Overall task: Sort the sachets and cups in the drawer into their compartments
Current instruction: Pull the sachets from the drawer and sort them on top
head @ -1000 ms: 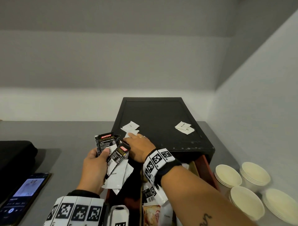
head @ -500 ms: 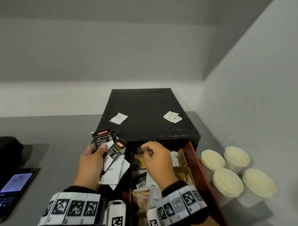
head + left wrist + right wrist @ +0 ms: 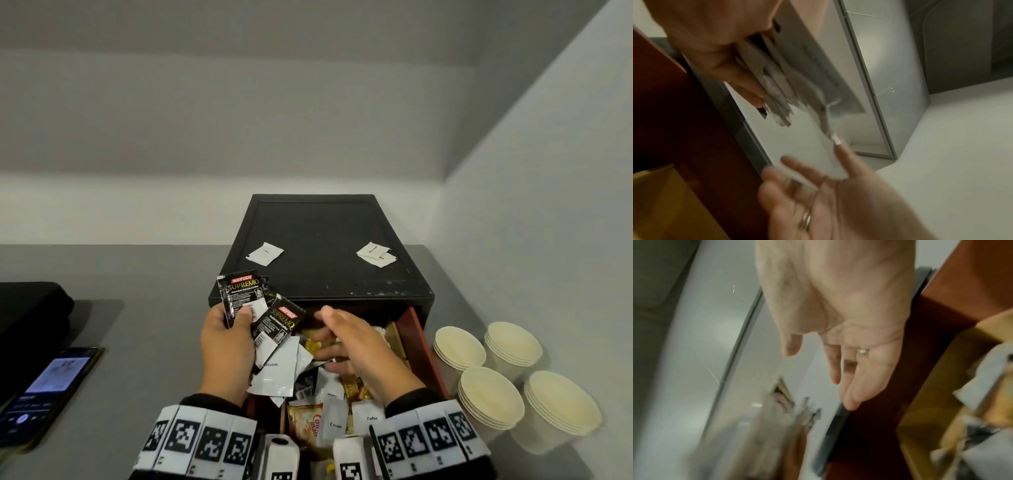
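Sachets (image 3: pixel 260 329) fan out of my left hand (image 3: pixel 227 349) in the head view, two black coffee packets on top and white ones beneath, thumb and curled fingers clamped on them beside the open drawer (image 3: pixel 423 346); my right hand (image 3: pixel 356 346) hovers over the drawer's loose packets, fingers spread and holding nothing; four stacks of cups (image 3: pixel 489 397) stand just right of the drawer; two white sachets (image 3: pixel 375 254) lie on the black box top (image 3: pixel 315 233).

Left wrist view: fingers (image 3: pixel 740 81) pinch the bundle; it is blurred.

Right wrist view: palm (image 3: pixel 838 305) bare, fingers (image 3: pixel 855 386) loosely extended.
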The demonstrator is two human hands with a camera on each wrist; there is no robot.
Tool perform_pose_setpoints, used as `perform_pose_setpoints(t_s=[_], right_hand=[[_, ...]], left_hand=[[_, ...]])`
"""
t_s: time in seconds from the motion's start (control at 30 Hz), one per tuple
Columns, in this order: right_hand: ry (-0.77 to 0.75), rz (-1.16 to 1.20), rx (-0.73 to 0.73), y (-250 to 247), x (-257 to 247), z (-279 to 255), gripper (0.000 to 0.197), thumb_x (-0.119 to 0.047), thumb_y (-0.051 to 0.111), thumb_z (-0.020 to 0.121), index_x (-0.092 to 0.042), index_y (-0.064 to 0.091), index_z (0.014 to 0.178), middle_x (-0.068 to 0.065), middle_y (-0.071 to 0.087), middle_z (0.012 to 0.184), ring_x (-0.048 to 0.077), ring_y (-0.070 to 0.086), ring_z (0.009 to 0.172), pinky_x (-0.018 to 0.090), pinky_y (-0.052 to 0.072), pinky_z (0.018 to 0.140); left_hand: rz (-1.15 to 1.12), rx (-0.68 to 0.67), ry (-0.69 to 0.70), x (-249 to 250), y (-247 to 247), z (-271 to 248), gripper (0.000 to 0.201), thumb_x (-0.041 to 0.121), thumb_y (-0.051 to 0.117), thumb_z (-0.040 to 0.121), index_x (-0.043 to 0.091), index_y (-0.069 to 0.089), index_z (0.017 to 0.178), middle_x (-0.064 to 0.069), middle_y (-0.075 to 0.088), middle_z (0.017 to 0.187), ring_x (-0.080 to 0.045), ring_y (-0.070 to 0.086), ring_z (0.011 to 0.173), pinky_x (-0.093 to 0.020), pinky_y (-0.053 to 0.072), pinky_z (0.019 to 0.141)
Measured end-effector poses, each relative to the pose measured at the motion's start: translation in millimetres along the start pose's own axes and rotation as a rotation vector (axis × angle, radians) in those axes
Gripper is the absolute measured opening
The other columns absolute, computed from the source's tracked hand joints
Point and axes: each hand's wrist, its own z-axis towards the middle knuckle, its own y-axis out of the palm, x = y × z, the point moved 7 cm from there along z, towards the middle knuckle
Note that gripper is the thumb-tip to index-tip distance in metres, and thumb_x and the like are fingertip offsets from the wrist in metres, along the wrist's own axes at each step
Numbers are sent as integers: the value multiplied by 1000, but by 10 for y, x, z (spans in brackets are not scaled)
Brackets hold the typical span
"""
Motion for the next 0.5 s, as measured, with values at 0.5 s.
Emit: perform_pose_setpoints(t_s=[0.5], right_hand=[[-110,28,218,124,-245,118,12,-14,47,96,-21,51,88,1,63,78,9,60,64,19,42,52]], left_hand=[[-28,42,31,-48,46,-8,10,13,50,96,18,56,91,-4,59,73,-19,53,60,-31,45,55]])
